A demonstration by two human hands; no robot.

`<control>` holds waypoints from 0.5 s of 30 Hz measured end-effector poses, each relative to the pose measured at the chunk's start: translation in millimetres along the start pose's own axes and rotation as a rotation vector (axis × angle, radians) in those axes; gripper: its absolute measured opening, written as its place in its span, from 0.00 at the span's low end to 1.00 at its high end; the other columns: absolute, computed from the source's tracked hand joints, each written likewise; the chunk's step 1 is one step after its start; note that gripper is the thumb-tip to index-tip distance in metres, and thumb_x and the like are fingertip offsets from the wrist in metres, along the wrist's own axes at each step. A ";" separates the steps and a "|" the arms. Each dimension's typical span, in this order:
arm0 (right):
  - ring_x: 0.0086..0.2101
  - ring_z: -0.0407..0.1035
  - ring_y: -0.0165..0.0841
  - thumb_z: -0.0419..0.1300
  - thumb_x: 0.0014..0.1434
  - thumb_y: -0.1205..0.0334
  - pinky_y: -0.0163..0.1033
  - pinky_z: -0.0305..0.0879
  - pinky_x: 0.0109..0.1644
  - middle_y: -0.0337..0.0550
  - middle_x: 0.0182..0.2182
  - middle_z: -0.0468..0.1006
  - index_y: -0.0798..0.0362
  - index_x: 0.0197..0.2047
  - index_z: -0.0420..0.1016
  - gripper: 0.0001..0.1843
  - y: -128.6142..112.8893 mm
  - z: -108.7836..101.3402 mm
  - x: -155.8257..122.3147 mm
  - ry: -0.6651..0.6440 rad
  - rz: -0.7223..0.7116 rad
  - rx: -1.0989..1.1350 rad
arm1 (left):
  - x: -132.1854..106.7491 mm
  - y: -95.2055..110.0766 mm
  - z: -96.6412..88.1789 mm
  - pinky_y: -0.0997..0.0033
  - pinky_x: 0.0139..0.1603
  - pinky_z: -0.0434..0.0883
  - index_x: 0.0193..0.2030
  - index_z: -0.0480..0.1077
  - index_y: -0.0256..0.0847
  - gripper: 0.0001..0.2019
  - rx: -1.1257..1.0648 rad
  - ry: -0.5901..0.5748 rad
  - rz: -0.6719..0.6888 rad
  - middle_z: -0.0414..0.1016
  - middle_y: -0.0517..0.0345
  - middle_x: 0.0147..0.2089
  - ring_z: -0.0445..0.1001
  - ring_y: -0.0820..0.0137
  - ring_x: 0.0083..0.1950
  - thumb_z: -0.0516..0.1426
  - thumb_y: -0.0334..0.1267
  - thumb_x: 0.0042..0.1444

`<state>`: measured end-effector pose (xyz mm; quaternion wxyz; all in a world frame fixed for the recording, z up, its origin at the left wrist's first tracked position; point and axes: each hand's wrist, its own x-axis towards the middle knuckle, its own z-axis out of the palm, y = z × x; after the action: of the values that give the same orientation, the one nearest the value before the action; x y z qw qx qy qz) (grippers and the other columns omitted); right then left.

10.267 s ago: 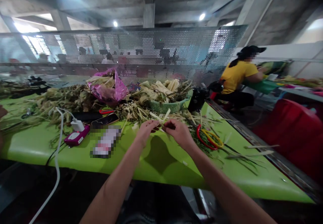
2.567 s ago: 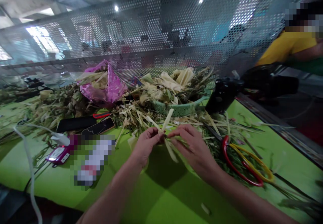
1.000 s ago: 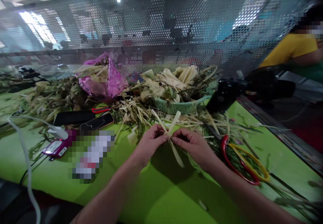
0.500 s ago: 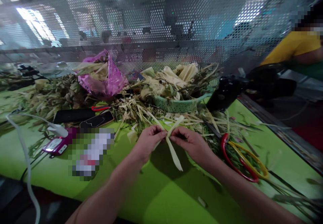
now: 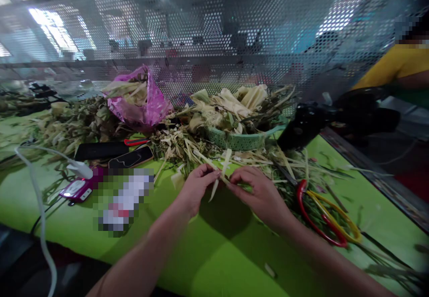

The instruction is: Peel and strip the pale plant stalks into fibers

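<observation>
My left hand (image 5: 198, 189) is closed, thumb against fingers, on pale, dried-husk-like strips (image 5: 226, 161) that cross between my two hands. One end points up, while a narrow end hangs down beside my left thumb. My right hand (image 5: 257, 191) is closed in a pinch on the end of a strip that slants down toward it. Both hands are just above the green table (image 5: 208, 261). Scissors (image 5: 335, 219) with one red and one yellow handle lie to the right of my right hand, blades among plant scraps.
A green basket (image 5: 234, 141) heaped with dry husks stands beyond my hands, with a pink plastic bag (image 5: 147, 105) to its left. Two dark phones (image 5: 131, 158) and a purple power strip (image 5: 78, 190) lie at left. A black stand (image 5: 298, 125) and a person's yellow sleeve (image 5: 392, 67) are at right.
The broad strip end that hung toward me between my hands has gone from there. A narrower end now hangs by my left thumb. My right hand sits slightly farther right; the view has shifted slightly.
</observation>
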<state>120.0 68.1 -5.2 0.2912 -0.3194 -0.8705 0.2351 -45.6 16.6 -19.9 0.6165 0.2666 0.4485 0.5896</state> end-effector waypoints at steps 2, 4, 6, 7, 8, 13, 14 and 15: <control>0.36 0.66 0.36 0.58 0.60 0.58 0.40 0.59 0.41 0.41 0.31 0.73 0.51 0.29 0.69 0.09 1.2 1.2 0.3 -0.005 -0.006 -0.004 | -0.9 1.0 0.2 0.76 0.29 0.63 0.33 0.67 0.37 0.13 0.040 -0.016 -0.018 0.71 0.61 0.26 0.67 0.76 0.26 0.63 0.44 0.47; 0.35 0.66 0.36 0.57 0.60 0.58 0.40 0.58 0.41 0.41 0.31 0.73 0.51 0.29 0.69 0.09 2.3 1.6 0.3 -0.004 -0.009 -0.010 | -1.9 1.9 0.3 0.76 0.29 0.61 0.33 0.68 0.36 0.13 0.117 -0.031 0.003 0.70 0.61 0.27 0.66 0.77 0.26 0.63 0.44 0.47; 0.35 0.66 0.36 0.57 0.60 0.58 0.40 0.58 0.41 0.41 0.31 0.73 0.51 0.29 0.69 0.09 3.5 1.6 0.1 -0.002 -0.012 -0.021 | -2.2 2.2 0.4 0.76 0.31 0.61 0.32 0.69 0.36 0.13 0.182 -0.043 0.048 0.69 0.61 0.28 0.65 0.78 0.27 0.63 0.43 0.48; 0.35 0.66 0.36 0.57 0.60 0.58 0.40 0.58 0.41 0.41 0.31 0.74 0.51 0.30 0.69 0.09 4.1 1.5 -0.1 -0.003 -0.009 -0.019 | -1.9 2.0 0.3 0.76 0.32 0.61 0.32 0.69 0.36 0.12 0.201 -0.047 0.071 0.69 0.61 0.28 0.65 0.78 0.28 0.63 0.42 0.48; 0.35 0.66 0.36 0.57 0.60 0.58 0.40 0.58 0.41 0.41 0.31 0.73 0.51 0.30 0.69 0.09 4.7 1.4 -0.2 -0.008 -0.003 -0.008 | -1.3 1.6 0.2 0.75 0.32 0.61 0.33 0.69 0.36 0.11 0.214 -0.047 0.094 0.69 0.61 0.28 0.65 0.78 0.28 0.62 0.41 0.48; 0.32 0.65 0.34 0.55 0.60 0.55 0.38 0.58 0.37 0.39 0.27 0.71 0.51 0.28 0.68 0.12 6.6 -0.1 0.5 -0.089 0.063 0.108 | 3.0 0.1 -0.8 0.74 0.33 0.61 0.32 0.69 0.36 0.07 0.276 0.000 0.179 0.68 0.61 0.28 0.64 0.76 0.29 0.61 0.37 0.49; 0.32 0.65 0.34 0.55 0.60 0.55 0.38 0.58 0.37 0.38 0.27 0.71 0.51 0.27 0.67 0.13 6.7 -0.6 0.9 -0.099 0.074 0.122 | 3.3 0.8 -1.0 0.73 0.33 0.61 0.32 0.69 0.36 0.07 0.288 0.005 0.177 0.68 0.61 0.28 0.64 0.76 0.29 0.60 0.36 0.49; 0.32 0.65 0.34 0.55 0.60 0.55 0.38 0.58 0.37 0.38 0.27 0.71 0.51 0.27 0.67 0.13 6.9 -1.0 1.2 -0.103 0.082 0.130 | 3.3 1.9 -1.3 0.73 0.33 0.61 0.32 0.69 0.36 0.06 0.299 0.007 0.175 0.68 0.60 0.28 0.63 0.76 0.28 0.60 0.36 0.49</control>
<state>122.9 73.9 -8.2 0.2565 -0.3229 -0.8533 0.3191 -48.0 19.8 -19.7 0.5148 0.3914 0.5084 0.5686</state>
